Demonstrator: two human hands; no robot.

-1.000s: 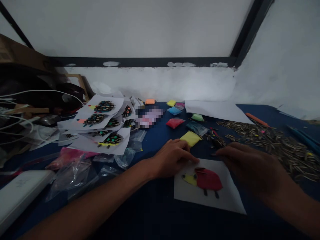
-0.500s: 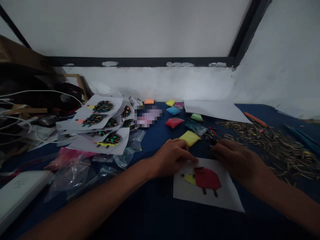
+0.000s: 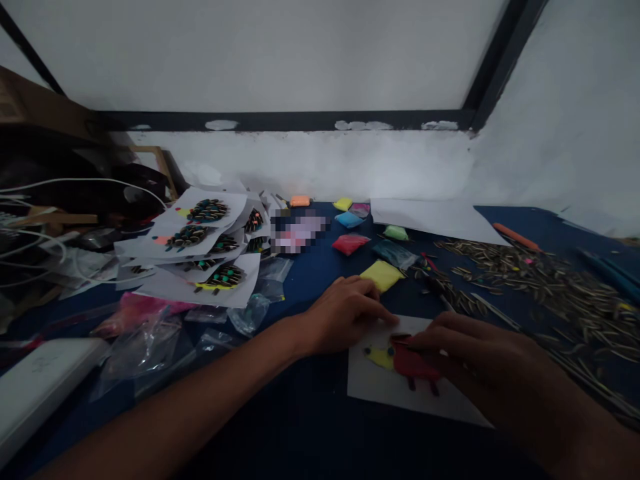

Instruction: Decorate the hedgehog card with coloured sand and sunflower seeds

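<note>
A white paper sheet (image 3: 370,383) lies before me with a clay animal on it: a red body (image 3: 415,365), a yellow head (image 3: 380,358), dark eyes and two dark legs. My left hand (image 3: 343,310) rests at the sheet's upper left edge, index finger stretched onto the paper, holding nothing. Over the sheet's right side, my right hand (image 3: 470,350) is closed in a pinch, its fingertips at a dark sunflower seed (image 3: 400,339) on top of the red body. The right hand is somewhat blurred and hides part of the body and paper.
Loose sunflower seeds (image 3: 560,293) spread at the right, near an orange-handled tool (image 3: 517,237). Clay packets, including a yellow packet (image 3: 381,275) and a red packet (image 3: 350,244), lie ahead. Finished seed pictures (image 3: 200,230) are stacked at left, above plastic bags (image 3: 145,350) and a white box (image 3: 50,380).
My right hand has moved from beside the seeds, above the sheet, down and left onto the red clay body. The left hand has stayed in place on the paper.
</note>
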